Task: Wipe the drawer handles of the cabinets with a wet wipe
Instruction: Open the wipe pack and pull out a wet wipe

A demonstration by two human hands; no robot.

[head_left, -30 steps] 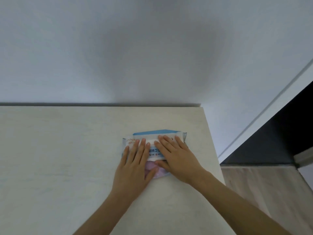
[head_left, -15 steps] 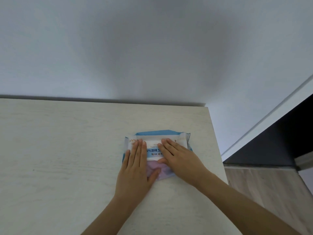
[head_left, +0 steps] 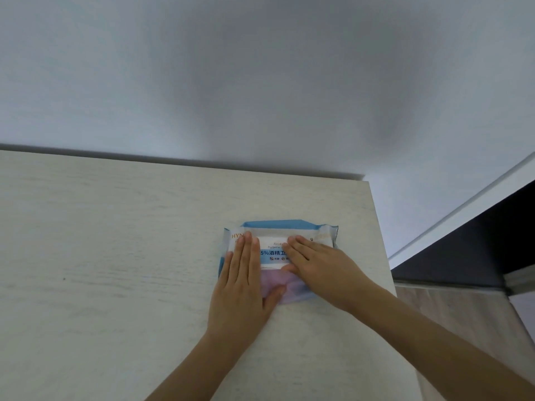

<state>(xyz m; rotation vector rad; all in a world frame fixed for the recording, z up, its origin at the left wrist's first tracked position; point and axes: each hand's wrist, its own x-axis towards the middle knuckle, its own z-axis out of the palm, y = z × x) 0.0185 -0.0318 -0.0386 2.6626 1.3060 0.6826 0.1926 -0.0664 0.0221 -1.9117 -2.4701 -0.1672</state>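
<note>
Wall: plain pale grey, fills the upper half of the head view, with a soft shadow across its middle.

Desk: light wood-grain top, butted against the wall. Its right edge runs down the frame just beside the hands.

Right of the desk: white trim running diagonally, a dark opening under it, and a strip of pale plank floor below.

Wet wipe pack: lies flat on the desk near its right edge, well short of the wall. Blue and clear wrapper, lilac lower part, white label with blue print across the centre.

Left hand: palm down on the left part of the pack. Grip is flat, with fingers straight, held together and pointing toward the wall; thumb angled out onto the lilac part.

Right hand: palm down on the right part of the pack, fingers straight and slightly fanned, their tips on the label. The thumb sits at the label's lower edge; whether it catches that edge is hard to tell. Nothing pinched that I can see.

Dark speck: on the desk, far left.
</note>
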